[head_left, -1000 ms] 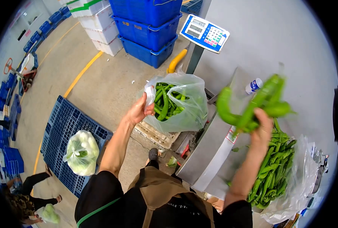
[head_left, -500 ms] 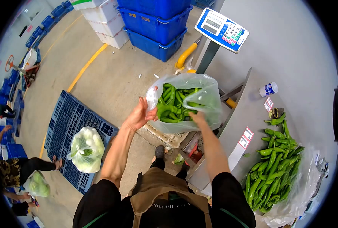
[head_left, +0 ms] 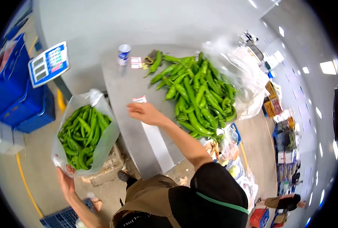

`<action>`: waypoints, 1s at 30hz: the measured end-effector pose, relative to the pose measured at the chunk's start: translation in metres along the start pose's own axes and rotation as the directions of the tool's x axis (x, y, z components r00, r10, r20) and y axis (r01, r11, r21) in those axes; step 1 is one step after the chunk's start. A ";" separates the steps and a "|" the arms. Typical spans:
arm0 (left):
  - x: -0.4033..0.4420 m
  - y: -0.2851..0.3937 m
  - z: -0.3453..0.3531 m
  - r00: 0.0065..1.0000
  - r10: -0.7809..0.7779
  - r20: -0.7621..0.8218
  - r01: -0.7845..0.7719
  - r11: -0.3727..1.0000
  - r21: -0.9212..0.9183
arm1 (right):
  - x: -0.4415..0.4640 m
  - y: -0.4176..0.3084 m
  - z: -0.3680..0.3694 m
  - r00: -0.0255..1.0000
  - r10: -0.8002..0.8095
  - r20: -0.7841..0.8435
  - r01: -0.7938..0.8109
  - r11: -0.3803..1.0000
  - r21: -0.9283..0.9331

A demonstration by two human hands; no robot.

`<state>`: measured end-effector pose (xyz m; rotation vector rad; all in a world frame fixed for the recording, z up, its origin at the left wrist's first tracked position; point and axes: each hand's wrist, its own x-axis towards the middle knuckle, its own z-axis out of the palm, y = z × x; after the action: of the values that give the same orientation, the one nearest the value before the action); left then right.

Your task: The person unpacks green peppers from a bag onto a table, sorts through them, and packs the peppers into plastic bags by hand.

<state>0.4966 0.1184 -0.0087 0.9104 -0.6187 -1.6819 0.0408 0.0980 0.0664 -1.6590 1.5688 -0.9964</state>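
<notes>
Peppers [head_left: 83,135], long, green, in translucent plastic bag [head_left: 109,140] pinched by left hand [head_left: 65,183]; right hand [head_left: 144,113], loosely extended, over grey metal table [head_left: 119,85].

A head-worn camera above the near edge of a gray table [head_left: 135,138] looks forward and down at close range, its round view reaching floor [head_left: 40,161] left and right of the table.

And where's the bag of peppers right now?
In the head view, the bag is left of the table, with the left hand at its rim.
</notes>
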 end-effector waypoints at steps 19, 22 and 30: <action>0.064 -0.167 0.324 0.899 -0.181 0.398 -0.195 0.648 0.736 | -0.153 0.166 -0.245 0.634 0.561 -0.532 -0.689 0.723 -0.059; 0.084 -0.235 0.419 0.731 -0.434 0.526 -0.102 0.693 0.714 | -0.128 0.171 -0.252 0.630 0.650 -0.426 -0.670 0.731 0.125; 0.093 -0.302 0.507 0.781 -0.485 0.393 0.041 0.669 0.742 | -0.103 0.171 -0.240 0.702 0.525 -0.482 -0.465 0.850 0.248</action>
<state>-0.0991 0.0957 0.0230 1.0573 -1.7109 -2.0468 -0.2532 0.1982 0.0324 -0.8071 2.1279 -1.2702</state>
